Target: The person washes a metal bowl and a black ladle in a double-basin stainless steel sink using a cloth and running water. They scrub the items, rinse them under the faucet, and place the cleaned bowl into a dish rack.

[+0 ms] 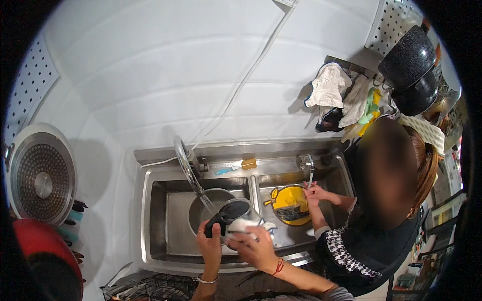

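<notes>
My left hand (211,240) grips the black handle of a clear jug (254,215) with a black top or lid (235,209), tilted above the front of the left sink basin. In my right hand (258,246), blurred, is a white cloth (243,225) with a dark edge, pressed against the jug's side. My fingers hide part of the jug and cloth. Beyond the jug, water runs from the tall curved tap (186,165) towards a round metal pot (194,214) in the same basin. The jug covers part of that pot.
A co-worker's hands (315,193) are under the smaller tap (309,163), over a round yellow-and-black mat (282,206) in the right basin. A blue-handled brush (226,171) lies on the back ledge. Cloths (328,85) hang right; pans (43,180) hang left.
</notes>
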